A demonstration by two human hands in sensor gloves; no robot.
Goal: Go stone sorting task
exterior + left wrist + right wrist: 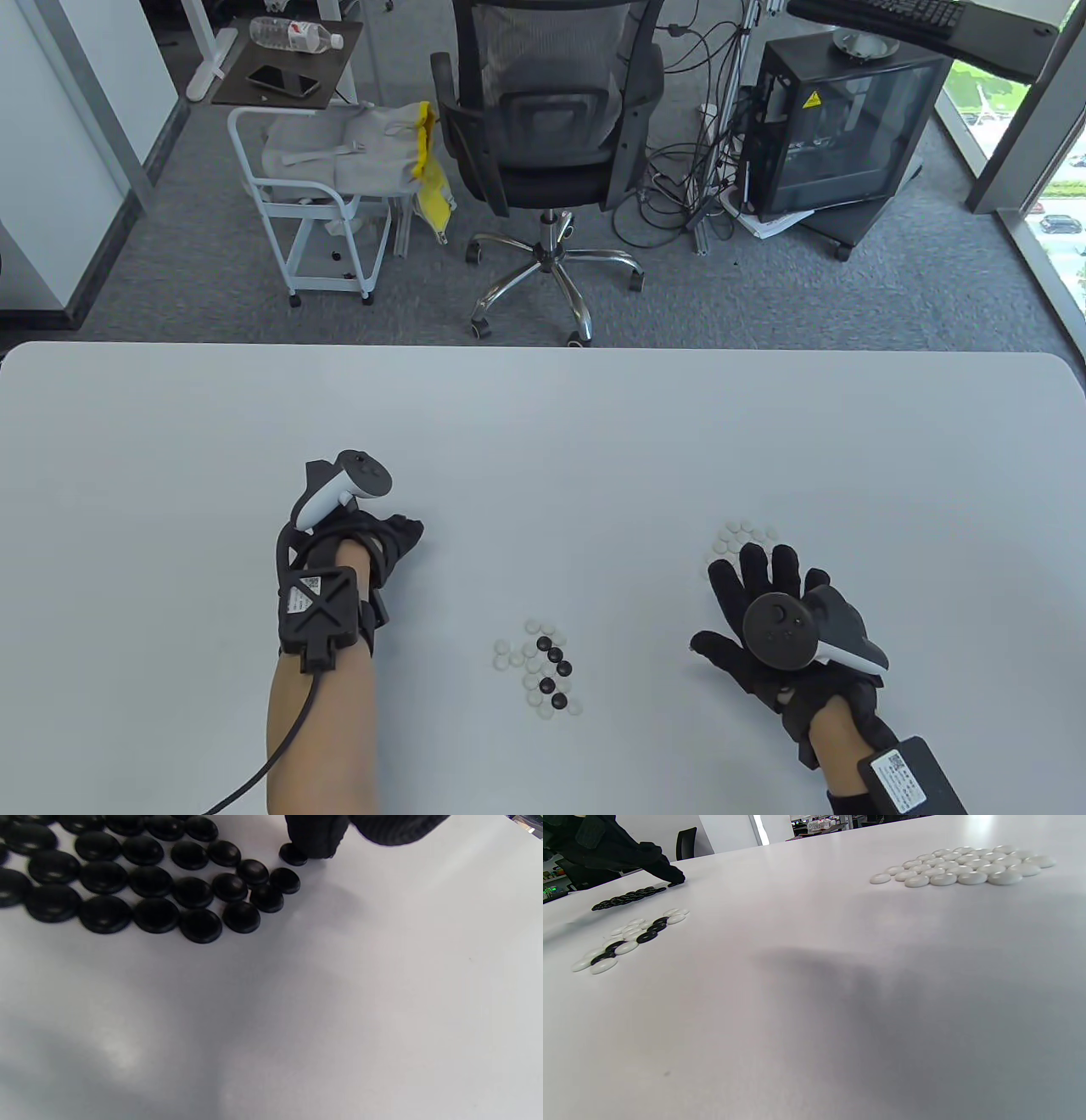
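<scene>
No bowl or tray holds the stones; all three groups lie bare on the white tabletop (543,424). The mixed pile (540,666) sits near the front edge, between the two hands: small round lens-shaped pieces, glossy white and matte black, touching one another in a loose patch, the black ones running through its middle.

To the left of the mixed pile, the black stones (140,878) lie flat in a tight single layer, packed edge to edge. The left hand (373,535) is over this group, and in the table view it hides the stones altogether. In the left wrist view one fingertip (314,836) comes down against a lone black stone (292,854) just beside the group's edge; whether the other fingers are curled or straight I cannot tell.

To the right of the mixed pile, the white stones (963,868) form a similar flat, close-packed cluster. The right hand (768,611) lies just on the near side of that cluster, fingers spread and straight, holding nothing, the fingertips (751,556) reaching the cluster's edge.

Beyond the far edge of the tabletop, past the mixed pile, is grey carpet with a black mesh office chair (543,127), a white rolling cart (314,195) carrying grey cloth and a yellow bag, and a dark computer case (840,127) amid cables.
</scene>
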